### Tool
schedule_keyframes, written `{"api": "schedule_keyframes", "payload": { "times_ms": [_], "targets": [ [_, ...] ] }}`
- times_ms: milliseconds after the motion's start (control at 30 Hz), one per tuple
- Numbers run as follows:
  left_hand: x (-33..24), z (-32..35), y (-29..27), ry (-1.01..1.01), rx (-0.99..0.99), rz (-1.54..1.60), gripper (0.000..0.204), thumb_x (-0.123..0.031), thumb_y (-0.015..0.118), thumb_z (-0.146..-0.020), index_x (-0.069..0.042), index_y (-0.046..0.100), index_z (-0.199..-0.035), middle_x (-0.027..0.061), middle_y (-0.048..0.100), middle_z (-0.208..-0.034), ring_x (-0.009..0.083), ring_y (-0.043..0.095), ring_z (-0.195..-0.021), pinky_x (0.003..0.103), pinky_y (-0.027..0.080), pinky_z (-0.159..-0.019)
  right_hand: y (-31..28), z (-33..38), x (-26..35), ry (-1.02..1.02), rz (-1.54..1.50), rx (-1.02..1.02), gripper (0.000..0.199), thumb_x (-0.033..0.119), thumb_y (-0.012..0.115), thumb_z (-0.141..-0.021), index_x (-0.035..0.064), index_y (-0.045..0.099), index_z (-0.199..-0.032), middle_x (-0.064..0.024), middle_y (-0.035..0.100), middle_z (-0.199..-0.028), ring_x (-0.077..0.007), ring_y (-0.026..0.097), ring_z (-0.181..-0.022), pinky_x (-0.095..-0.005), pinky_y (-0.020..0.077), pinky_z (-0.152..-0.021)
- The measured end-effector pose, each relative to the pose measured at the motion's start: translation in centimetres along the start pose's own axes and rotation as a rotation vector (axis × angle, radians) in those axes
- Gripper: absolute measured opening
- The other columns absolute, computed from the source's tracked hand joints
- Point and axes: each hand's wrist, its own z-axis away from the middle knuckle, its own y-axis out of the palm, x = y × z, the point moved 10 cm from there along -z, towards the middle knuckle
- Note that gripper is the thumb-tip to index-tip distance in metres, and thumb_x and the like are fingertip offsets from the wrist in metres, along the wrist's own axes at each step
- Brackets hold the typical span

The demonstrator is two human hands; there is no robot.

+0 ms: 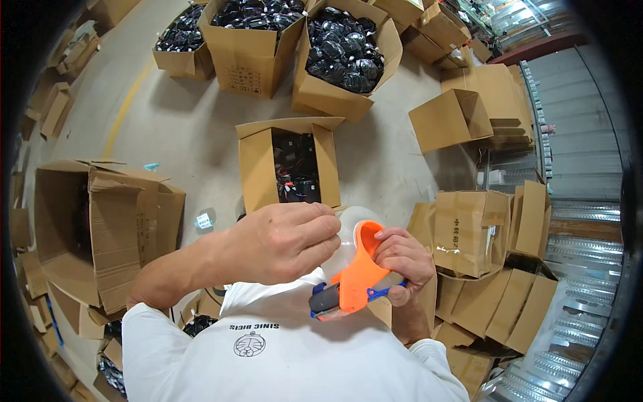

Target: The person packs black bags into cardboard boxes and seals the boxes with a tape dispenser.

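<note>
One orange-and-blue tool is clamped in the right hand, its long axis slanting down and leftward toward the white shirt. It lies just right of the left hand, whose fingers are together; whether they pinch anything, I cannot tell. Ahead, an open carton holds dark items; three farther cartons hold black-wrapped bundles.

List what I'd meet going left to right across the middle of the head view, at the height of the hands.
Large open carton → left hand → orange tool → right hand → cardboard box → ribbed metal sheeting.
</note>
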Motion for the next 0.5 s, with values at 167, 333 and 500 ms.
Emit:
{"api": "schedule_keyframes", "payload": {
  "times_ms": [167, 333, 500],
  "targets": [
    [0.2, 0.0, 0.7, 0.012, 0.048, -0.007, 0.033, -0.006, 0.079, -0.066, 0.005, 0.063, -0.093, 0.0146, 0.059, -0.097, 0.0318, 0.066, -0.090, 0.037, 0.058, -0.070, 0.3, -0.1, 0.1, 0.003, 0.025, 0.000, 0.064, 0.058, 0.064, -0.094, -0.0004, 0.061, -0.070, -0.0089, 0.060, -0.061, -0.0244, 0.063, -0.058, -0.0466, 0.0558, -0.080],
    [0.2, 0.2, 1.1, 0.035, 0.030, 0.013, 0.033, -0.005, 0.079, -0.066, 0.004, 0.060, -0.092, 0.0142, 0.058, -0.096, 0.0316, 0.065, -0.089, 0.037, 0.057, -0.069, 0.2, 0.2, 0.2, -0.010, 0.014, -0.005, 0.059, 0.054, 0.068, -0.091, -0.0011, 0.063, -0.070, -0.0093, 0.062, -0.062, -0.0248, 0.064, -0.059, -0.0472, 0.0567, -0.082],
    [-0.2, 1.2, 1.4, 0.029, 0.022, 0.058, 0.031, -0.002, 0.079, -0.070, 0.004, 0.059, -0.093, 0.0140, 0.058, -0.095, 0.0313, 0.065, -0.088, 0.037, 0.057, -0.068, 0.6, 0.3, 0.5, -0.039, -0.005, 0.012, 0.059, 0.054, 0.068, -0.093, -0.0013, 0.063, -0.072, -0.0101, 0.062, -0.063, -0.0254, 0.064, -0.059, -0.0487, 0.0563, -0.082]
  ]
}}
